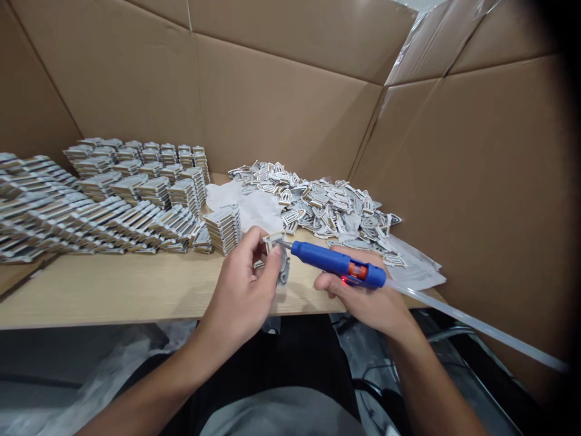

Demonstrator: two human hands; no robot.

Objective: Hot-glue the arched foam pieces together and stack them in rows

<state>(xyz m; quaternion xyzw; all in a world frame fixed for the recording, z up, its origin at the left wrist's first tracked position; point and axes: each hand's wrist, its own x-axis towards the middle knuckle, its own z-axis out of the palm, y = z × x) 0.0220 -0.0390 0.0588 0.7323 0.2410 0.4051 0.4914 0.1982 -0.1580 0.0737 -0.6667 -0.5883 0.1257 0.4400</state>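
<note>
Between thumb and fingers, my left hand (247, 281) pinches a small grey-and-white flat cutout piece (282, 260) above the front of the table. My right hand (363, 303) grips a blue hot glue gun (320, 257), with a small red light glowing on its underside. The gun's metal nozzle points left and reaches the upper part of the cutout; whether it touches cannot be made out. A long translucent glue stick (476, 330) sticks out of the gun's back end toward the lower right.
Tight stacks of layered pieces (136, 188) fill the table's left side, one stack (223, 230) standing close to my left hand. A loose heap of window-shaped cutouts (331, 209) lies on white paper (247, 206) at the back right. Tall cardboard walls (290, 91) surround the wooden table (136, 290).
</note>
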